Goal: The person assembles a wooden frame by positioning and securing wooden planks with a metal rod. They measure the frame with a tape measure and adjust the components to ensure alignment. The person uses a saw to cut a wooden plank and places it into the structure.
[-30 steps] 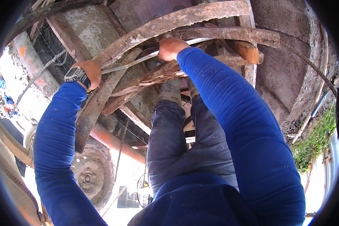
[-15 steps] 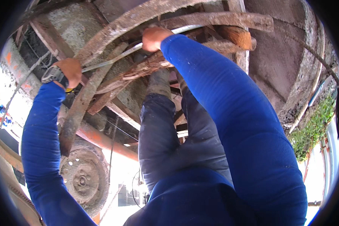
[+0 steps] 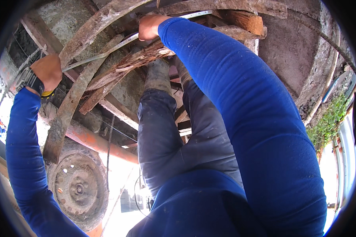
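Observation:
A long, thin pale strip, apparently the blade of a tape measure (image 3: 120, 44), stretches between my hands and on past the right one, across rough timbers. My left hand (image 3: 48, 73) is closed at its left end, with a bit of yellow and black casing showing beneath the palm. A grey and black watch (image 3: 29, 81) sits on that wrist. My right hand (image 3: 150, 27) is closed over the strip farther along, fingers partly hidden. Just below the strip lies a splintered wooden beam (image 3: 134, 63). A flat, dirty plank (image 3: 73, 96) crosses under the strip near my left hand.
Cut timber ends (image 3: 245, 21) stick out at the upper right. At the lower left are a muddy wheel (image 3: 80, 189) and an orange-marked pipe (image 3: 95, 138). My legs (image 3: 162, 126) stand among the timbers. A concrete-crusted curved surface (image 3: 292, 59) and green plants (image 3: 330, 118) are at right.
The view has shifted, so the timbers and wheel sit farther left or higher. My left hand is farther left in the picture, my right slightly up and left. Both stay closed on the tape measure.

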### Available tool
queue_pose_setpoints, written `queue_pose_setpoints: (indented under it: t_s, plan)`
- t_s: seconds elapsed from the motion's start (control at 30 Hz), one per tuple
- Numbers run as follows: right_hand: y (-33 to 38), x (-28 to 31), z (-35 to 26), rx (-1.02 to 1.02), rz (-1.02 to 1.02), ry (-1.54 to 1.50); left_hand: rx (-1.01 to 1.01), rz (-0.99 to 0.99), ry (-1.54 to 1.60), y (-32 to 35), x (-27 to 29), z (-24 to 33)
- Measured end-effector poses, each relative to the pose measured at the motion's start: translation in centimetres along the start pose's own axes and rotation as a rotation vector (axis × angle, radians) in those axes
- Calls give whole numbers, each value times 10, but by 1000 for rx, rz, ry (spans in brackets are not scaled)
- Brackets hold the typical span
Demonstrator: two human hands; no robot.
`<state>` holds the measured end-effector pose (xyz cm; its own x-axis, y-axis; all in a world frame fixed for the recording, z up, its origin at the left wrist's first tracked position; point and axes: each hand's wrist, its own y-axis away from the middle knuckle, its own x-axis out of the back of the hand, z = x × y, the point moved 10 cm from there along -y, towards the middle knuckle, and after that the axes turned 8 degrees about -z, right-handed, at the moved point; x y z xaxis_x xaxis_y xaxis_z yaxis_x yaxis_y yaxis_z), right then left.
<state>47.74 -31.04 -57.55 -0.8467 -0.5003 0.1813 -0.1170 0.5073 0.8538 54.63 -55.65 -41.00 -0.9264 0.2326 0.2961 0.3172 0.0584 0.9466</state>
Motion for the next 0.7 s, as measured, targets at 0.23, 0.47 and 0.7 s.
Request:
queue_pose_setpoints:
  t_s: [0.23,0.47,0.7]
  plan:
    - [5,2,5,0,23,-33,11,69,42,21,12,10]
    - [5,-6,3,-15,-68,19,-19,32,71,25,1,12]
    - [-3,-11,9,-46,-91,42,-5,114,61,16,4,7]
